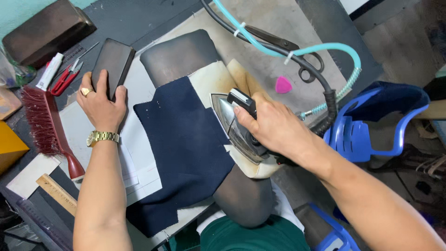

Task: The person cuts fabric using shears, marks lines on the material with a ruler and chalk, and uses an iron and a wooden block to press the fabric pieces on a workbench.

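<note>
Right hand wrapped round iron — left hand on dark block

At the far left edge, a small white tube with a red cap lies slanted beside the red snips, its printing too small to make out

A dark work table fills the left; a blue plastic chair stands to the right; worn grey floor beyond; a pale teal wall shows top left.
</note>
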